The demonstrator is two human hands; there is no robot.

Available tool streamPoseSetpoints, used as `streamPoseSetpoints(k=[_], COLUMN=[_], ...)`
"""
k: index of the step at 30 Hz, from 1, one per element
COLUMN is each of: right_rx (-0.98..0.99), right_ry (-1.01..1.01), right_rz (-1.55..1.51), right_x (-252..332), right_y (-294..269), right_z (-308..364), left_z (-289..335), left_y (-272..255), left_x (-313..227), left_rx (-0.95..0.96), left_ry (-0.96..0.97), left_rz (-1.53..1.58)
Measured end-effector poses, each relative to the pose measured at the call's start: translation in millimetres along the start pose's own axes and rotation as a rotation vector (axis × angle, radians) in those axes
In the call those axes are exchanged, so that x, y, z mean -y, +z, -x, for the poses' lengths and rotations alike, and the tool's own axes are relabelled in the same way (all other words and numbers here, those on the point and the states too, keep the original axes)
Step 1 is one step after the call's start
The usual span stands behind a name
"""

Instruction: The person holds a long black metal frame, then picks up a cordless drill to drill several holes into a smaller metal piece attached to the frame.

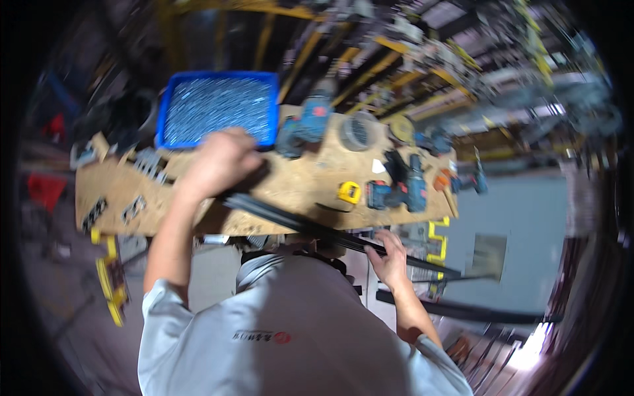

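Observation:
A long black bar [297,222] slants from the front of the workbench down to the right, past my body. My right hand [389,261] is closed around it near its right part, thumb on the near side. My left hand [228,158] is above the bench at the near edge of a blue tray [273,112], just beyond the bar's far left end. Its fingers are curled in and blurred, and whatever they may hold is hidden. Many small shiny metal pieces [218,109], probably screws, fill the tray.
On the wooden bench [277,178] are a cordless drill [316,115], another drill [416,185], a yellow tape measure [349,192], a tub of small parts [358,132] and a hammer [449,191]. Metal brackets [150,165] lie at left. Another black bar [469,310] extends at lower right.

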State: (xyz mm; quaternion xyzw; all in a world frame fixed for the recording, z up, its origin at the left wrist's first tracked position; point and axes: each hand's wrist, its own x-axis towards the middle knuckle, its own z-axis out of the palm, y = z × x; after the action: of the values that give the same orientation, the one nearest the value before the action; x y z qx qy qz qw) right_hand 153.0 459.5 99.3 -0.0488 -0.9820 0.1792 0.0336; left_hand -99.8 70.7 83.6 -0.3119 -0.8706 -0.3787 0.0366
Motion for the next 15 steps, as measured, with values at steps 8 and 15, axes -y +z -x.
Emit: streamPoseSetpoints(k=[8,15], right_rx=[-0.444,-0.203], right_ry=[0.628,0.448], right_rz=[-0.739,-0.828], right_x=[-57.5,12.9], right_y=[17.8,15.1], right_z=[-17.3,-24.8], left_z=[-53.8,-59.5], left_y=[15.4,14.7], left_x=[118.8,137.0], left_rx=[0.346,0.400], left_ry=[-0.223,-0.079], left_rz=[-0.507,-0.644])
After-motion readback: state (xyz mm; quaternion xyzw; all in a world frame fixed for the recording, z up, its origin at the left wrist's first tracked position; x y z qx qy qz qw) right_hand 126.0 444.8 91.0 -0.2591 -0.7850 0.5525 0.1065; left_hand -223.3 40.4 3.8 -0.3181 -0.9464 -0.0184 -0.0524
